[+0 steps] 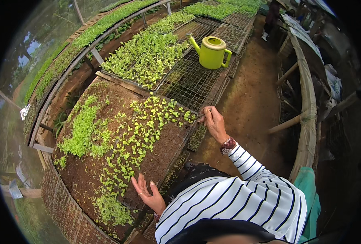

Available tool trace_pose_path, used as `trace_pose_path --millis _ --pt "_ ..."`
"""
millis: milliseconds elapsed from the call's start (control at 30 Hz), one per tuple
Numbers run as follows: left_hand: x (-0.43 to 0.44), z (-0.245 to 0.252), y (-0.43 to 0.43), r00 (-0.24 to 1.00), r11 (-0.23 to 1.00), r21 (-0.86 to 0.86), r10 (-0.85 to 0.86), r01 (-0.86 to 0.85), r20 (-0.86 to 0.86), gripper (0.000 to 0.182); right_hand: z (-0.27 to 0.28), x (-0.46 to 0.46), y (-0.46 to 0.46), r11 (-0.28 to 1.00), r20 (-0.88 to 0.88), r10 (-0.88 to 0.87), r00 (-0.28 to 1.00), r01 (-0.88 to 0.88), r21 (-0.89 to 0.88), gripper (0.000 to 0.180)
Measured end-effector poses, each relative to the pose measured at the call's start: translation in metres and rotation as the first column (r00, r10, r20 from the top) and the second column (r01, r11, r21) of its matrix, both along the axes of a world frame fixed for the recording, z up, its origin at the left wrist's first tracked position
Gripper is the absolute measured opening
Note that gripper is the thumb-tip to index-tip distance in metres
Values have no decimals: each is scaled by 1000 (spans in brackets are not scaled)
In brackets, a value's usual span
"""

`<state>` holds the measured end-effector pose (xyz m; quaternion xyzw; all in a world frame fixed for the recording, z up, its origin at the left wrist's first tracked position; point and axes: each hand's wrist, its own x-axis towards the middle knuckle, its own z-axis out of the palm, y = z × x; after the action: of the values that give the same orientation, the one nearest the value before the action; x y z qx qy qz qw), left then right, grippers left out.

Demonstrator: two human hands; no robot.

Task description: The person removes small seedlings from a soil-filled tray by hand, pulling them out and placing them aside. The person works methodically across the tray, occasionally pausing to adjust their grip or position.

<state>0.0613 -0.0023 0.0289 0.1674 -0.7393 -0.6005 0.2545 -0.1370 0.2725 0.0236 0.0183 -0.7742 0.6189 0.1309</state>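
My right hand [213,123] is at the right front corner of the soil-filled seedling bed, fingers bent and pinched together by its edge; whether something small is between them cannot be told. My left hand [149,193], palm up with fingers apart, hovers at the near edge of the bed, holding nothing visible. Between and beyond the hands, small green seedlings [134,140] stand in a seedling tray, with bare brown soil [168,145] along its near side. A denser clump of light green seedlings [82,131] grows further left.
A lime-green watering can [212,53] stands on a wire mesh bench [186,82] beyond the bed. Trays of larger seedlings [146,55] lie beside it. A dirt path [244,88] runs at right, bordered by a bamboo rail [305,106]. Another person [272,18] is far up the path.
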Motion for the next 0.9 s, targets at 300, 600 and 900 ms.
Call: trace_pose_path --millis 300,600,900 --pt "-39 -18 2 965 970 13 -239 241 -107 68 180 6 215 672 -818 -460 344 737 -68 15" --pt "-49 -5 24 904 906 24 -420 423 -76 67 251 37 275 639 -811 -460 361 769 -20 21" --pt "-39 -10 1 958 961 38 -268 273 -107 64 -17 95 61 887 -58 -298 953 299 351 17"
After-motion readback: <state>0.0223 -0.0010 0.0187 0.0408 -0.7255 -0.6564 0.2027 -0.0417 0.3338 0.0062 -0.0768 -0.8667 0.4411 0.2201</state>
